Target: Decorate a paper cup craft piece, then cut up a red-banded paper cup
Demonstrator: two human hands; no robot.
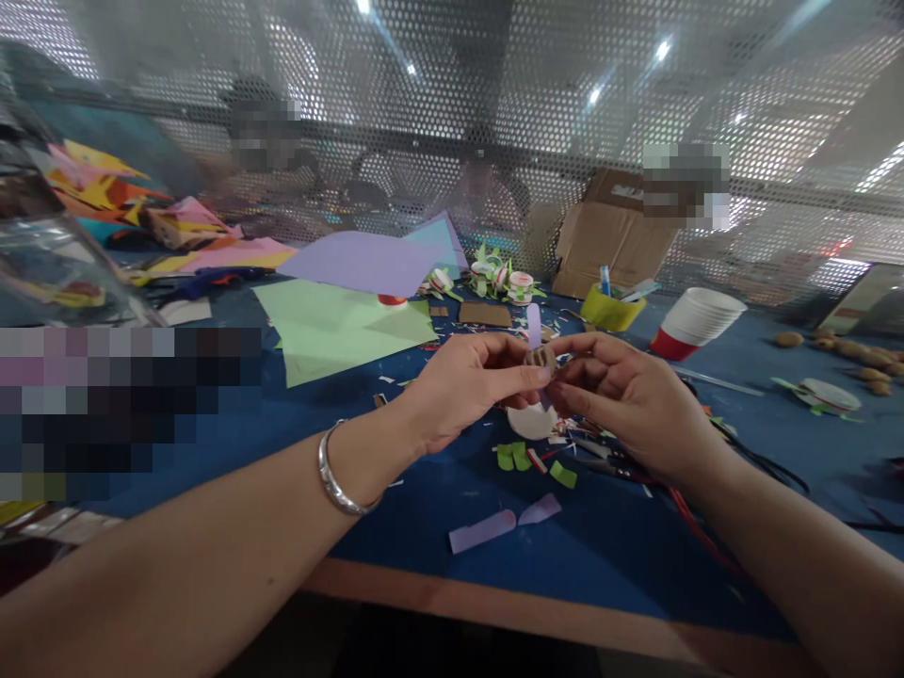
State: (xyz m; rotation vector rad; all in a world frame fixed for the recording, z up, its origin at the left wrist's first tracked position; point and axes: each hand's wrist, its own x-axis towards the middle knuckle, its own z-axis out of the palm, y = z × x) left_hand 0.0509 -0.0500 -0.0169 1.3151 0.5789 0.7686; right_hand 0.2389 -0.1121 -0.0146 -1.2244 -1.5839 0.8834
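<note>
My left hand (462,386) pinches a small brown piece (542,359), which looks like cardboard, between thumb and fingers. A lilac paper strip (534,325) with a rounded end stands up behind that piece. The fingertips of my right hand (636,400) are closed at the right side of the same piece and the lower part of the strip. Below the hands lie a white round disc (533,421), several green paper bits (521,457) and scissors (600,454). Nearer the table edge are two lilac paper cut-outs (484,531).
Green (339,330) and purple paper sheets (360,259) lie at the back left. Stacked paper cups (699,320) and a yellow holder (611,309) stand at right. Small paper-cup figures (521,285) sit before a perforated screen (424,94). Red cords (706,537) run beneath my right forearm.
</note>
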